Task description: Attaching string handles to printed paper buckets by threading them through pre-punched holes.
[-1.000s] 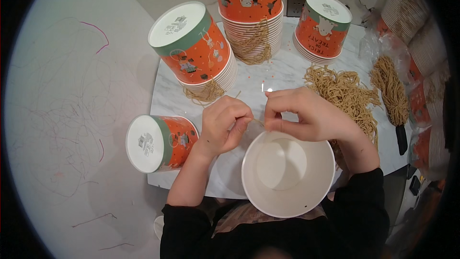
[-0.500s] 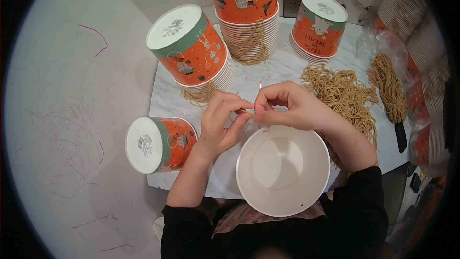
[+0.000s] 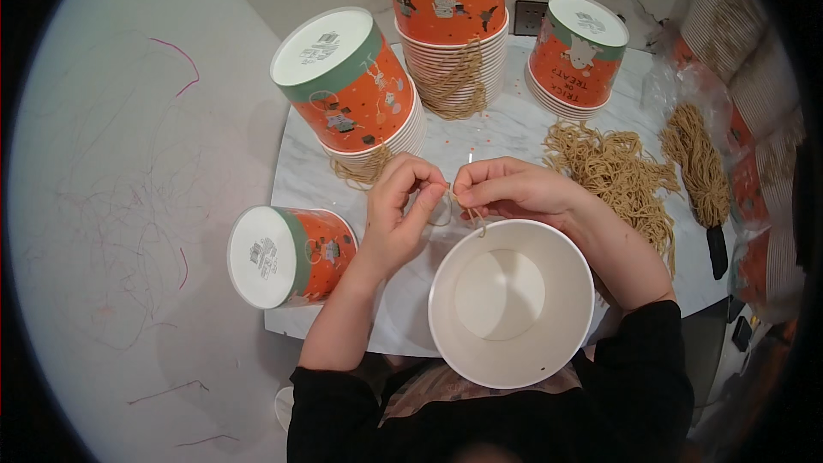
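Observation:
A white paper bucket (image 3: 459, 339) stands open end up in front of me, with a small dark hole near its close rim. Just beyond its far rim, my left hand (image 3: 399, 210) and my right hand (image 3: 514, 189) face each other, thumbs and forefingers pinched a short gap apart. A thin tan cord (image 3: 481, 224) hangs from the right fingertips down to the bucket's far rim. A thin strand also loops below the left fingertips, which pinch a piece of it. How the cord meets the bucket wall is hidden.
Orange and green printed buckets (image 3: 351, 107) stand upside down in stacks, some with cord draped on them. One bucket (image 3: 321, 257) lies at the left. Tan cord lies in a loose pile (image 3: 609, 163) and a tied bundle (image 3: 694, 159) at right, near bagged buckets (image 3: 750, 163).
My fingers have drawn slightly apart, and more of the cord now shows below them. The whole view has shifted a little.

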`<state>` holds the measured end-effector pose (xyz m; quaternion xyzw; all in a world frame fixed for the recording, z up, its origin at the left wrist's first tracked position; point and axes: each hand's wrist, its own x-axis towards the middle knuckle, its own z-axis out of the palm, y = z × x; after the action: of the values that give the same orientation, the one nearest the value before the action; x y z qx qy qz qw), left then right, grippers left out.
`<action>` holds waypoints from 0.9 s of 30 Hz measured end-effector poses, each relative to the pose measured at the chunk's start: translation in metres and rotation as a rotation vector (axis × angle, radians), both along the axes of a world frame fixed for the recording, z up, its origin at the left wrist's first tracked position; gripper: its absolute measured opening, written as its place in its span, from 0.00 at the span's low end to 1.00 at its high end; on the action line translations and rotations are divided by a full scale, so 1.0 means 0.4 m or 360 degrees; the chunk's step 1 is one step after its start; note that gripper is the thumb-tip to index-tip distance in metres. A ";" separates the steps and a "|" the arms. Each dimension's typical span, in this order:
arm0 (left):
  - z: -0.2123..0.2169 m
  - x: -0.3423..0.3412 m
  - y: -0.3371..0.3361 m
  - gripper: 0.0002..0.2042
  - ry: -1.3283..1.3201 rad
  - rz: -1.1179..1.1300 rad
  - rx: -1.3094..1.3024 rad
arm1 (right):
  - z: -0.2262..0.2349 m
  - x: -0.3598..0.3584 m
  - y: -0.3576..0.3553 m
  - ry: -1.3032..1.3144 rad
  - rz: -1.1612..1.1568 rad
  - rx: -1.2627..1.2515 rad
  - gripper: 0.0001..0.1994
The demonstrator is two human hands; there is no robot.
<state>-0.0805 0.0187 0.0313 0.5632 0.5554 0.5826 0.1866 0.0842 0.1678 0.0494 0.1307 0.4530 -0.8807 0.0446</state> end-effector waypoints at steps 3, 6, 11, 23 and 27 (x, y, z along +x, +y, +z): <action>-0.015 -0.010 -0.003 0.05 -0.0602 -0.0068 -0.0053 | 0.016 0.008 0.006 -0.0057 0.0060 -0.0038 0.03; -0.033 -0.027 0.009 0.06 -0.0728 -0.0084 0.0018 | 0.018 0.008 0.012 -0.0122 0.0092 -0.0075 0.03; -0.044 0.010 0.022 0.06 -0.0723 0.0067 -0.0032 | 0.010 0.007 0.017 -0.0240 0.0058 -0.0138 0.03; -0.111 0.034 0.036 0.04 -0.0677 0.0223 -0.0223 | -0.002 0.002 -0.013 -0.0220 0.0244 -0.0145 0.09; -0.096 0.045 0.040 0.04 -0.0379 0.0104 -0.0101 | 0.008 -0.004 -0.037 -0.0115 0.0244 -0.0084 0.16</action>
<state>-0.0624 0.0347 -0.0072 0.4654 0.5656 0.6333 0.2499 0.0825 0.1532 0.0528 0.1262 0.4365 -0.8810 0.1316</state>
